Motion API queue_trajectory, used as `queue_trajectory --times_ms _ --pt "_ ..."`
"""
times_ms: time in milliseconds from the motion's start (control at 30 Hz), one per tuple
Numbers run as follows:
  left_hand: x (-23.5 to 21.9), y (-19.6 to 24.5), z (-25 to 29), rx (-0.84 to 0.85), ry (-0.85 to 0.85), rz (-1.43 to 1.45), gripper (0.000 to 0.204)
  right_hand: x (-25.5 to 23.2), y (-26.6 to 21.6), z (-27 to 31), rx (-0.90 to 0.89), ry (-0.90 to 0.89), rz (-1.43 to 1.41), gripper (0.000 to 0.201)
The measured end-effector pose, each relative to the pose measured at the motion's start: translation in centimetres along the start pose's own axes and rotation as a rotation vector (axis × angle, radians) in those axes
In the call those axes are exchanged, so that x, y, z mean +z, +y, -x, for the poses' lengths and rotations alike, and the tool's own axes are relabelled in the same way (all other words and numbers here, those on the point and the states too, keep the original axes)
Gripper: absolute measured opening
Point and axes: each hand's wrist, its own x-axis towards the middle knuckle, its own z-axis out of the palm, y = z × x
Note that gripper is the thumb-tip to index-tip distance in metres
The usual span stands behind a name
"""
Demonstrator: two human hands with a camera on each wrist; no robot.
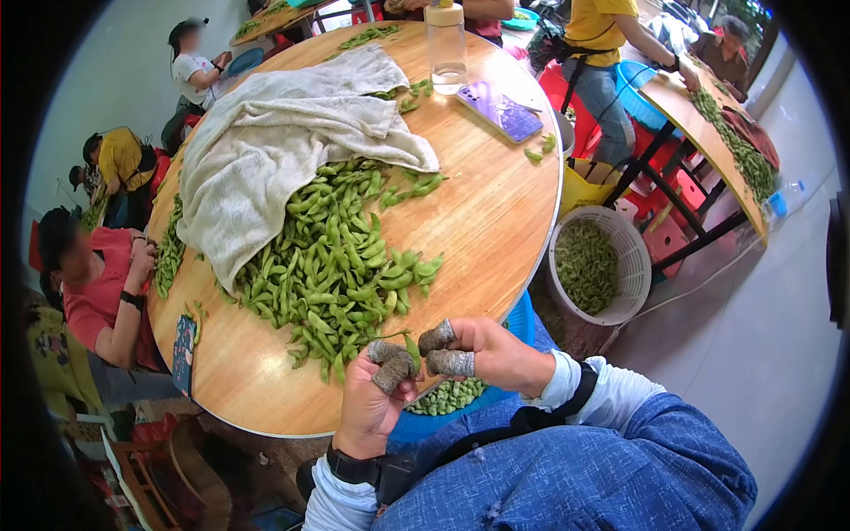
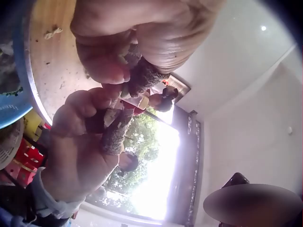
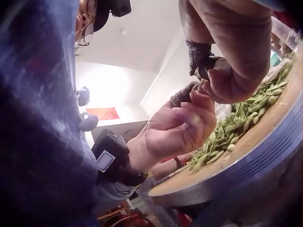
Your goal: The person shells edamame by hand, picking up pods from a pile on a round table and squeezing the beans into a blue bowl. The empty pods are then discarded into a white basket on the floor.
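Note:
In the head view a green pod (image 1: pixel 412 350) stands up between the two hands at the table's near edge. My left hand (image 1: pixel 372 398), with grey wrappings on thumb and finger, pinches the pod's lower part. Close beside it, my right hand (image 1: pixel 496 354) has curled fingers with wrapped tips near the pod; the wrist views show the fingertips of both hands meeting, but the pod is mostly hidden there. Behind the hands lies a heap of green pods (image 1: pixel 332 257). Below them, shelled beans (image 1: pixel 447 397) fill part of a blue basin (image 1: pixel 425 427).
A grey cloth (image 1: pixel 257 150) covers the back of the heap on the round table (image 1: pixel 496 195). A bottle (image 1: pixel 447 53) and a purple phone (image 1: pixel 500 111) stand and lie farther back. A white basket (image 1: pixel 636 265) is on the floor at right. People sit around other tables.

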Motion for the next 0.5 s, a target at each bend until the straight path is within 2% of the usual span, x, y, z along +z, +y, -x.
queue_trajectory --times_ms 300,500 --pt "0.2 0.3 0.2 -0.008 -0.034 -0.031 0.019 0.5 -0.1 0.1 0.023 0.000 -0.040 0.018" --pt "0.2 -0.2 -0.2 -0.019 -0.013 -0.035 0.019 0.6 0.0 0.6 -0.029 0.024 -0.020 0.017"
